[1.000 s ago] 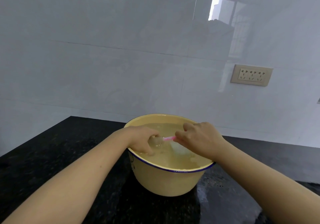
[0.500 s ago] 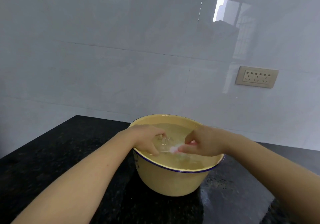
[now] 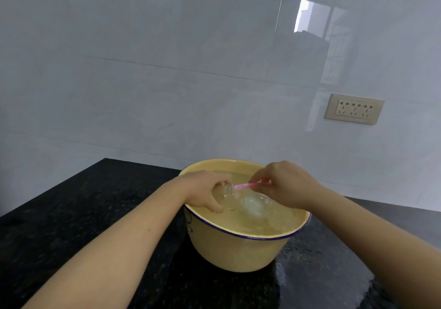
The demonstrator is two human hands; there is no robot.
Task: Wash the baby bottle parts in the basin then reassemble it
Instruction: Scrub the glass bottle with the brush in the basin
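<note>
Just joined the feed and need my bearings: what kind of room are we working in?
Probably a home kitchen: a black speckled stone counter, glossy white wall tiles with a socket set in them, and a yellow basin of water standing on the counter.

The basin (image 3: 238, 253) stands toward the back of the counter (image 3: 83, 213), close before the wall (image 3: 167, 93); the gap between them is hidden behind its rim. Broad counter lies open to its left and right. Over the water, the left hand (image 3: 202, 194) gripping the bottle (image 3: 225, 192) and the right hand (image 3: 284, 184) pinching the brush (image 3: 248, 185) crowd the middle, leaving the far strip open. Both forearms cross the near counter.
</note>
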